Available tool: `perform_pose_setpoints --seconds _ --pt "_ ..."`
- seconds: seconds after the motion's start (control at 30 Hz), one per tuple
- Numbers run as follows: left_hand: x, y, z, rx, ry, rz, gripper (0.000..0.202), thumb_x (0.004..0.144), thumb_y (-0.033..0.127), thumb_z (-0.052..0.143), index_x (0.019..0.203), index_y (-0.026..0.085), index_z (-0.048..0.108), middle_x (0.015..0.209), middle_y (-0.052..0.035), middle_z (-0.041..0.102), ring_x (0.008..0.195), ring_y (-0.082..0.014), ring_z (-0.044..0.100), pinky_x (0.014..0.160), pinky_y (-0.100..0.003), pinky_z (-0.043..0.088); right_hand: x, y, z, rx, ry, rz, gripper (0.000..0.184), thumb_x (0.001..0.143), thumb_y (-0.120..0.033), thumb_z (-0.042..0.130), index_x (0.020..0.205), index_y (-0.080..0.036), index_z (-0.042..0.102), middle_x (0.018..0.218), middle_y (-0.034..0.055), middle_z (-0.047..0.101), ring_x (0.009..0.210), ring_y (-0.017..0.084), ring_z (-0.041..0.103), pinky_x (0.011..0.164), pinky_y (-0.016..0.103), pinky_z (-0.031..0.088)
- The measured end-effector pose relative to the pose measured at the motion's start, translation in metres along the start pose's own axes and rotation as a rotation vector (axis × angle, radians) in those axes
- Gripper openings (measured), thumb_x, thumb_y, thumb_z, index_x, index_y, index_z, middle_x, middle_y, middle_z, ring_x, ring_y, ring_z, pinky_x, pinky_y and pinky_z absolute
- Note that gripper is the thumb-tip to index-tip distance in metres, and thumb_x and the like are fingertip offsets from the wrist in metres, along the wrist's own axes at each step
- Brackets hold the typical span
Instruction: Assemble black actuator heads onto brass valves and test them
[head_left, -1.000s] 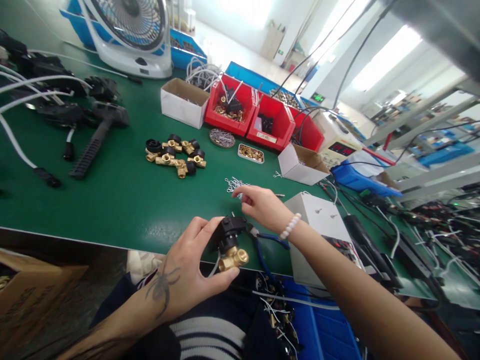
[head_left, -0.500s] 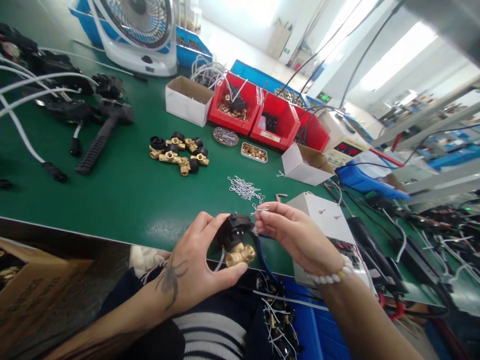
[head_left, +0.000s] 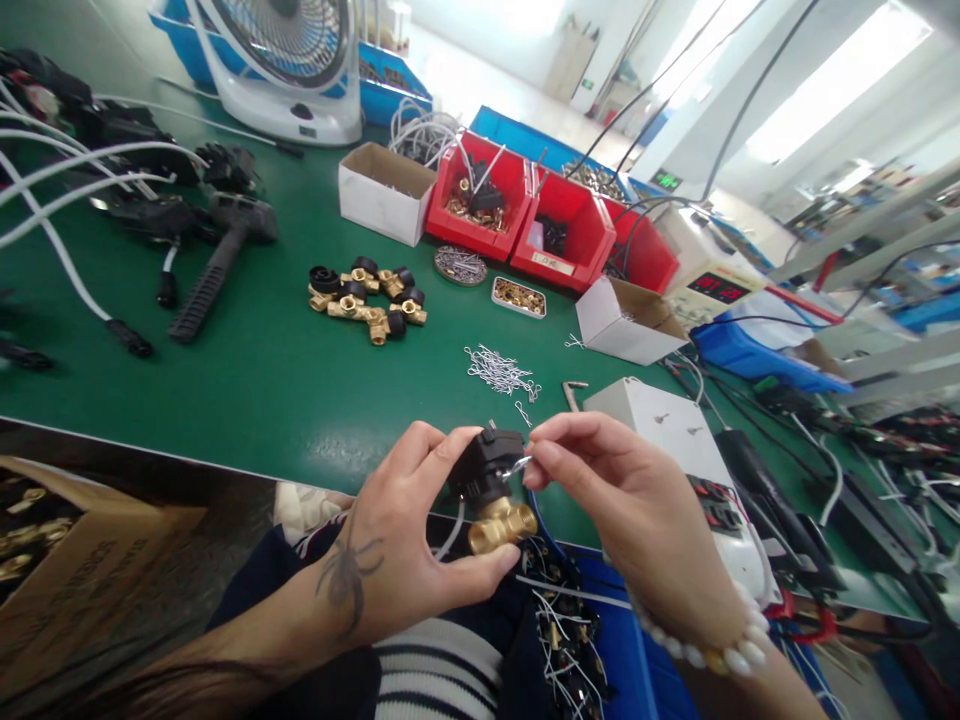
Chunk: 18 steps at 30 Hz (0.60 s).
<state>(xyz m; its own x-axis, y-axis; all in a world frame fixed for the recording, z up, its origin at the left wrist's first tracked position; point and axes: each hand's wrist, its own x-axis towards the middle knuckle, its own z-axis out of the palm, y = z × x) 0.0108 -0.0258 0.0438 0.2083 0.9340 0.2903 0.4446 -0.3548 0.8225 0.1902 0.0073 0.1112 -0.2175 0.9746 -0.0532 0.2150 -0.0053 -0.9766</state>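
Observation:
My left hand (head_left: 409, 540) is closed around a motorized valve, a black actuator housing (head_left: 484, 465) joined to a brass valve body (head_left: 504, 527), with a grey cable hanging from it. My right hand (head_left: 611, 490) pinches a small metal R-clip (head_left: 516, 466) whose end is against the side of the black housing. Whether the clip sits in a hole I cannot tell. Just beyond the hands lies a loose pile of similar clips (head_left: 499, 370) on the green bench (head_left: 360, 400), with a single clip (head_left: 523, 413) nearer to me.
Brass valve bodies with black collars (head_left: 367, 300) lie behind the hands. Farther back stand red bins (head_left: 480, 195), a white carton (head_left: 386, 192) and a fan (head_left: 285, 70). A hammer (head_left: 217, 265) is at left, a hex key (head_left: 574, 393) and white box (head_left: 645, 425) at right.
My right hand has brought the clip down against the black housing. The valve is turned slightly in my left hand. The whole view has shifted a little.

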Motion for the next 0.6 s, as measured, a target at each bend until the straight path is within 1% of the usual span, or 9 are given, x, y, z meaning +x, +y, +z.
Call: perform_pose_setpoints --seconds 0.07,0.23,0.3,0.37,0.5,0.6 --pt "-0.001 0.002 -0.001 -0.007 0.005 0.001 0.067 0.072 0.031 0.072 0.133 0.023 0.045 0.106 -0.0026 0.051 0.094 -0.0183 0.056 0.084 -0.033 0.053 -0.005 -0.002 0.004 -0.078 0.009 -0.041 0.004 0.089 -0.018 0.067 0.088 -0.022 0.068 0.076 -0.0055 0.069 0.069 0.005 0.065 0.066 0.012 0.052" --pt "-0.002 0.005 -0.002 0.000 0.032 0.029 0.066 0.072 0.031 0.071 0.132 0.019 0.046 0.105 -0.0024 0.051 0.094 -0.0168 0.055 0.084 -0.030 0.052 -0.011 -0.001 0.012 -0.352 0.066 -0.225 0.011 0.088 -0.012 0.065 0.086 -0.023 0.068 0.086 -0.0055 0.069 0.081 0.007 0.064 0.074 0.014 0.051" --pt "-0.002 0.005 -0.002 0.002 0.032 0.034 0.067 0.071 0.030 0.072 0.131 0.019 0.046 0.105 -0.0023 0.051 0.094 -0.0164 0.054 0.084 -0.030 0.052 -0.010 -0.001 0.013 -0.408 0.067 -0.280 0.012 0.088 -0.010 0.064 0.086 -0.022 0.067 0.086 -0.0055 0.068 0.082 0.007 0.063 0.075 0.015 0.050" --pt "-0.002 0.006 -0.003 -0.004 0.026 0.034 0.067 0.071 0.030 0.072 0.131 0.019 0.046 0.105 -0.0020 0.050 0.094 -0.0161 0.054 0.084 -0.030 0.052 -0.010 -0.002 0.013 -0.431 0.056 -0.285 0.012 0.088 -0.010 0.063 0.085 -0.022 0.066 0.085 -0.0055 0.068 0.081 0.007 0.063 0.074 0.015 0.050" --pt "-0.002 0.006 -0.004 -0.009 0.012 0.026 0.068 0.070 0.030 0.073 0.131 0.020 0.046 0.105 -0.0023 0.050 0.094 -0.0170 0.054 0.084 -0.031 0.052 -0.011 -0.005 0.010 -0.467 0.015 -0.249 0.012 0.090 -0.011 0.062 0.086 -0.022 0.065 0.086 -0.0054 0.068 0.079 0.008 0.064 0.072 0.016 0.049" --pt "-0.002 0.008 -0.003 -0.007 0.007 0.034 0.067 0.070 0.030 0.072 0.130 0.020 0.045 0.104 -0.0027 0.051 0.093 -0.0180 0.055 0.082 -0.032 0.053 -0.012 -0.007 0.009 -0.507 -0.001 -0.283 0.013 0.090 -0.010 0.061 0.087 -0.023 0.065 0.086 -0.0044 0.068 0.080 0.008 0.063 0.073 0.016 0.049"
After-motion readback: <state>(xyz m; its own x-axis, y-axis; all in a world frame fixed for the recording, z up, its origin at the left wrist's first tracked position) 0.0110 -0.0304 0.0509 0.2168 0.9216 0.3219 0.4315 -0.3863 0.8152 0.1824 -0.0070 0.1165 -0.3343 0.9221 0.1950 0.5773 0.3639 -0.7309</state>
